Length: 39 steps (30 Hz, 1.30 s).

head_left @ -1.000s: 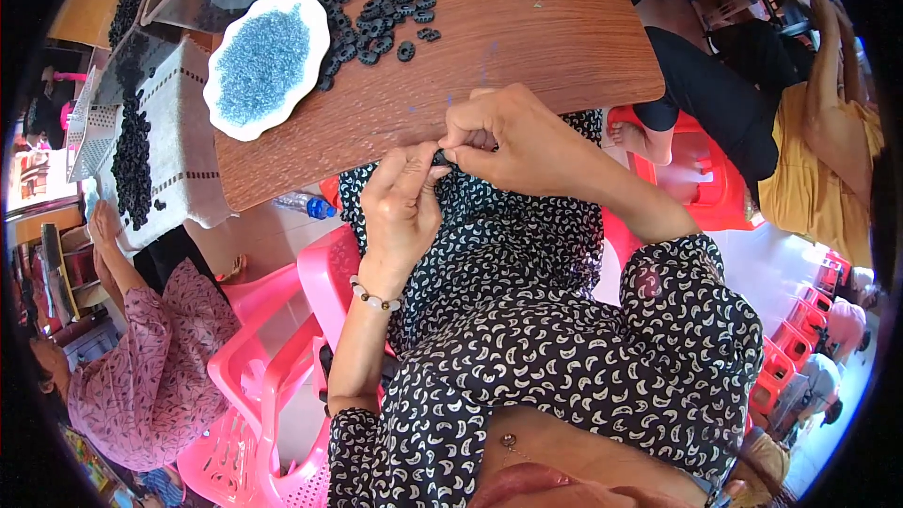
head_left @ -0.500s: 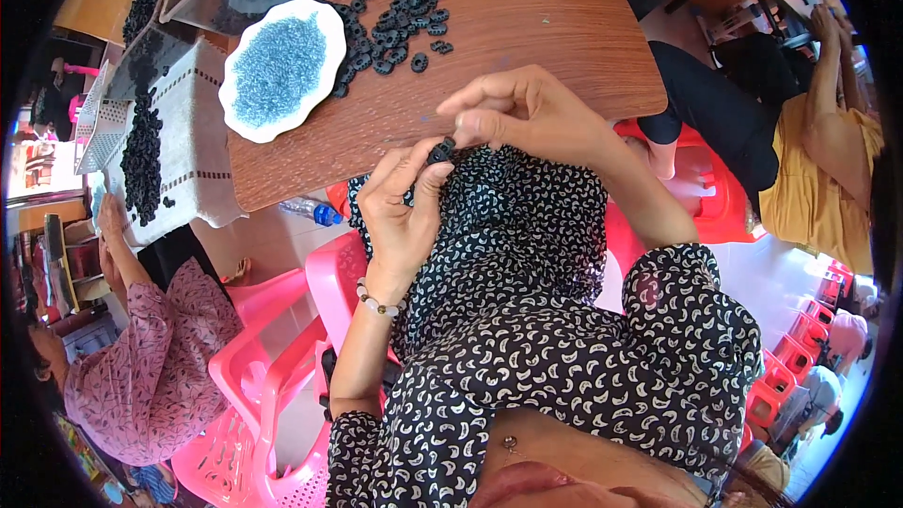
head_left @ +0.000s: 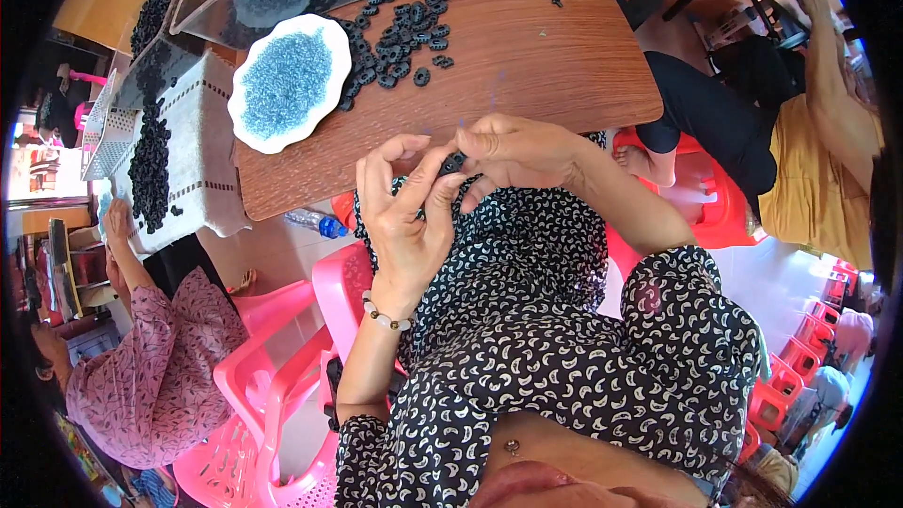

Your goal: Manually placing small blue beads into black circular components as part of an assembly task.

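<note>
Between the thumb and forefinger of my left hand [head_left: 404, 202] is a small black plastic part [head_left: 453, 163] with holes in it. It is held just off the table's near edge, above my lap. My right hand [head_left: 517, 152] is closed in a pinch at the part's upper right side; whatever its fingertips hold is too small to make out. Beyond my hands, many like black parts [head_left: 404, 38] lie loose on the brown table [head_left: 546, 66]. Left of them stands a white scalloped plate [head_left: 268, 144] heaped with tiny clear bluish pieces [head_left: 287, 85].
Clear bins [head_left: 282, 0] stand at the far left of the table. More black parts [head_left: 150, 165] lie on a cloth-covered surface [head_left: 202, 136], where a person in pink [head_left: 155, 367] sits. A pink chair [head_left: 282, 367] is at my left, and a person in yellow [head_left: 823, 169] at my right.
My right hand has come in to the black part, its fingertips now at it. My left hand has shifted slightly right and turned the part, its other fingers more raised.
</note>
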Each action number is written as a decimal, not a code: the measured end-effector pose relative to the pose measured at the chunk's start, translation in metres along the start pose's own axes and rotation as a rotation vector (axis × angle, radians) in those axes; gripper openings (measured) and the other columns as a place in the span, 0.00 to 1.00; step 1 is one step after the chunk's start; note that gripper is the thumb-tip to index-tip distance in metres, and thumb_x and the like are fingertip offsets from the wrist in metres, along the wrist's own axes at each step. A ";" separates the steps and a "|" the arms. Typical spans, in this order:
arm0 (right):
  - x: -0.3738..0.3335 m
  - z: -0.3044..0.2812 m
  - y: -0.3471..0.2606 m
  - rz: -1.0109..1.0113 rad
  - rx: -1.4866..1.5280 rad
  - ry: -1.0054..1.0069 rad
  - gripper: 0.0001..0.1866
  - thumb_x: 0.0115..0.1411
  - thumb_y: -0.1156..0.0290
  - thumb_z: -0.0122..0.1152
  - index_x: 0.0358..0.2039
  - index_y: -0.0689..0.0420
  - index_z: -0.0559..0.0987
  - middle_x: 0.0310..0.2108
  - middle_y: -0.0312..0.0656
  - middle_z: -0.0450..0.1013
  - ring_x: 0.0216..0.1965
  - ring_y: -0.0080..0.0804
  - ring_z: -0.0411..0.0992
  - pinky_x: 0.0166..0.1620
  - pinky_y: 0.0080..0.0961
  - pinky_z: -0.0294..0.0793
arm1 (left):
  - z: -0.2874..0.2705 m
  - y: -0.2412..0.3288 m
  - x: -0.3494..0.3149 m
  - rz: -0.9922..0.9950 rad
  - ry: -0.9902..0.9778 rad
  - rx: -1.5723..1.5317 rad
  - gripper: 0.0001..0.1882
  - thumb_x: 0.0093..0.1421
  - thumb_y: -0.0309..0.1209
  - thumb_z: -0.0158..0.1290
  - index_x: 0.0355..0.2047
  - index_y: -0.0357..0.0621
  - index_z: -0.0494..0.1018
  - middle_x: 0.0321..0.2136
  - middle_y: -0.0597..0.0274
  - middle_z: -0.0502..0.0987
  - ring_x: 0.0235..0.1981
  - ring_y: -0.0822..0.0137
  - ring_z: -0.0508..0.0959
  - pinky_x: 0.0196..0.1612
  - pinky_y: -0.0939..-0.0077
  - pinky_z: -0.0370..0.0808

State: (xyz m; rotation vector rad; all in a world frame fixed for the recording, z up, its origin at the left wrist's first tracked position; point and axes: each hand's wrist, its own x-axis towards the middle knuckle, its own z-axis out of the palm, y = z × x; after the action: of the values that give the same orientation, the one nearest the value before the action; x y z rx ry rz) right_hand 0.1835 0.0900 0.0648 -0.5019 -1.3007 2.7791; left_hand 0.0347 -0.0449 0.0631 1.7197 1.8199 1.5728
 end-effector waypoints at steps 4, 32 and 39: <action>0.003 0.002 0.005 -0.006 0.085 -0.019 0.30 0.66 0.45 0.59 0.47 0.65 0.79 0.41 0.43 0.77 0.44 0.29 0.75 0.50 0.28 0.78 | -0.002 0.000 0.001 0.027 -0.019 0.043 0.14 0.54 0.25 0.63 0.43 0.44 0.83 0.42 0.58 0.76 0.41 0.58 0.73 0.45 0.65 0.72; 0.003 0.007 -0.004 0.057 -0.255 0.297 0.36 0.66 0.33 0.50 0.36 0.61 0.80 0.31 0.39 0.76 0.29 0.23 0.76 0.31 0.17 0.77 | 0.003 -0.021 0.001 0.013 0.021 0.026 0.18 0.47 0.30 0.70 0.39 0.41 0.84 0.35 0.61 0.78 0.37 0.61 0.74 0.40 0.68 0.72; 0.004 0.004 -0.008 -0.040 -0.523 0.272 0.24 0.67 0.48 0.60 0.34 0.60 0.83 0.25 0.35 0.76 0.26 0.17 0.73 0.30 0.14 0.74 | 0.006 -0.028 0.002 -0.002 0.013 -0.001 0.17 0.48 0.29 0.70 0.40 0.42 0.84 0.36 0.59 0.78 0.37 0.60 0.76 0.40 0.67 0.74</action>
State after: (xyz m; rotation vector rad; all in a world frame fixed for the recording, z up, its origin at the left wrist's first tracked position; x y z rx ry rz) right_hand 0.1778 0.0930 0.0725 -0.8233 -1.9261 2.2118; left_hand 0.0212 -0.0341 0.0404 1.7102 1.8256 1.5876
